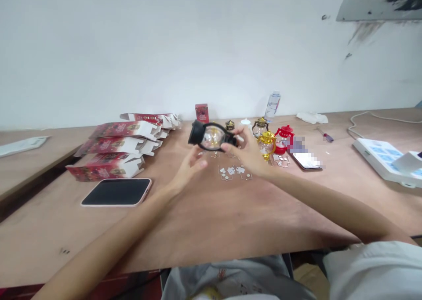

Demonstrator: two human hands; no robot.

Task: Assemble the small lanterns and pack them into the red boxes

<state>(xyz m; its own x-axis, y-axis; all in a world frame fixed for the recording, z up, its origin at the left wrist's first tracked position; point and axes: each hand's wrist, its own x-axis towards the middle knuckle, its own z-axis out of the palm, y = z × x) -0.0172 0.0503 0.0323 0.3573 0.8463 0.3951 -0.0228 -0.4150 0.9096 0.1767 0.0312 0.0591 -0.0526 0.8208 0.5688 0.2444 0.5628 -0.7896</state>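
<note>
A small black lantern [214, 136] with a clear body is held tilted on its side above the table. My right hand [249, 154] grips its right end, thumb in front. Just under its left end is my left hand [189, 168], thumb and fingers apart; whether a fingertip touches the lantern I cannot tell. Behind the right hand stand a gold lantern [266, 144], a red lantern [285, 138], a dark bronze lantern [260, 127] and a partly hidden white lantern [245, 122]. Small white pieces [231, 171] lie on the table below the hands.
Several red and white cartons [110, 148] lie stacked at left, behind a phone [116, 192]. An upright red box [201, 113] and bottle [272, 106] stand by the wall. At right are another phone [306, 160], a screwdriver [325, 135] and a white panel [384, 159].
</note>
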